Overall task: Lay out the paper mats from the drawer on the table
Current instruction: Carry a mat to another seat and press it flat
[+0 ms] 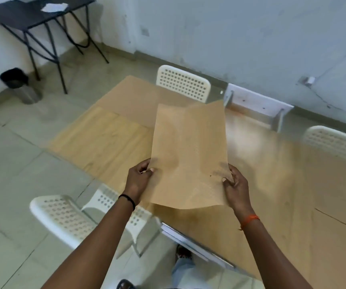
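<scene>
I hold a brown paper mat [188, 151] in the air above the light wooden table [272, 163]. My left hand [139, 180] pinches its left edge near the bottom, thumb on top. My right hand [234, 184] pinches its right edge the same way. The sheet is creased and bows upward toward its far end. Another brown mat [130, 99] lies flat on the table's far left corner. A further mat [338, 205] lies flat at the right side of the table. The drawer is not in view.
White perforated chairs stand around the table: one at the far side [183, 83], one at the right [338, 142], one at the near left [67, 217]. A black folding table [32, 15] and a bin [20, 84] stand by the far left wall.
</scene>
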